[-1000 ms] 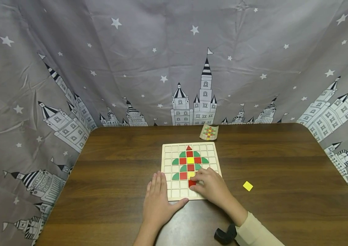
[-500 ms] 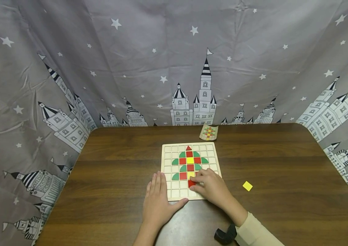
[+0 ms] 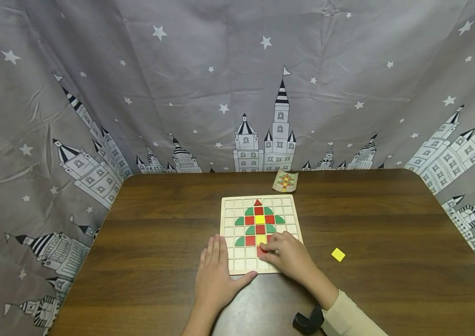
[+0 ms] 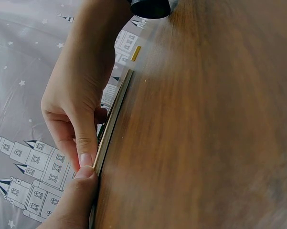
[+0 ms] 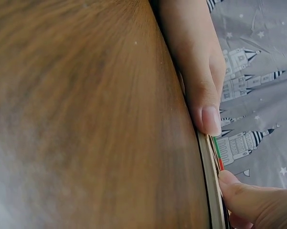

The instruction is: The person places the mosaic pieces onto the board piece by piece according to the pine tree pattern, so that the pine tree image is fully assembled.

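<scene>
A pale wooden board (image 3: 240,264) with a square grid lies on the table, bearing a tree-like pattern of red, yellow and green tiles. My left hand (image 3: 214,275) rests along its left edge, fingers straight and thumb spread to the near edge. Over the lower right part, my right hand (image 3: 291,256) pinches a red square tile (image 3: 261,252) just below a yellow one; the tile looks slightly tipped. That hand covers some cells behind it. In the left wrist view the board (image 4: 115,112) shows edge-on, so the tile is hidden there.
A loose yellow square tile (image 3: 338,254) lies on the table right of the board. Behind the board a small curled card (image 3: 285,181) shows a similar pattern. The brown wooden table (image 3: 157,233) ends at a grey curtain (image 3: 204,84). A black wrist device (image 3: 308,321) sits by the right sleeve.
The red square tile between my right thumb and finger has tipped slightly and looks lighter. Both hands stay almost in place.
</scene>
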Available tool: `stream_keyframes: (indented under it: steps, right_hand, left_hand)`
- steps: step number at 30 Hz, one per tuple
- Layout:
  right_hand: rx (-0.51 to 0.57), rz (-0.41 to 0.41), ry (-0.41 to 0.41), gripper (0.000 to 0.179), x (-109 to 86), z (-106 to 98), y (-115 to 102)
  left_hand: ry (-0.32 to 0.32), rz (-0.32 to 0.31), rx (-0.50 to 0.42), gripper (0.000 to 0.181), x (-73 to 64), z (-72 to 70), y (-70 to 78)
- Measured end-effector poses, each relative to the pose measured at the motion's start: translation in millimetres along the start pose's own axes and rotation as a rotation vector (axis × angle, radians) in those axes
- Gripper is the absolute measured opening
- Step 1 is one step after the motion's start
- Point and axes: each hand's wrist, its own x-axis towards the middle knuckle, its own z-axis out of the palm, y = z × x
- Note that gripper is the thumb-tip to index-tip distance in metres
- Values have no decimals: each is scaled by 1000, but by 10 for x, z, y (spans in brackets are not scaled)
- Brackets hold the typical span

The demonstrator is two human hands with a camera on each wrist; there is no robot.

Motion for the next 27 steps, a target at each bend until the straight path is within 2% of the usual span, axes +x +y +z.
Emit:
stream_keyframes:
  steps: [17,21,27]
  right_hand:
    - [4,-10,-12,21,-26,-28,-33]
    - [-24,-30,-20,15,-52,-62,-32]
    - [-38,28,-39,19,-152,-208,40]
  left_hand:
    - [4,0,5,124,-7,-5,14]
    - [10,4,11,124,-4,-2,15]
    - [4,-2,8,125,1,-5,15]
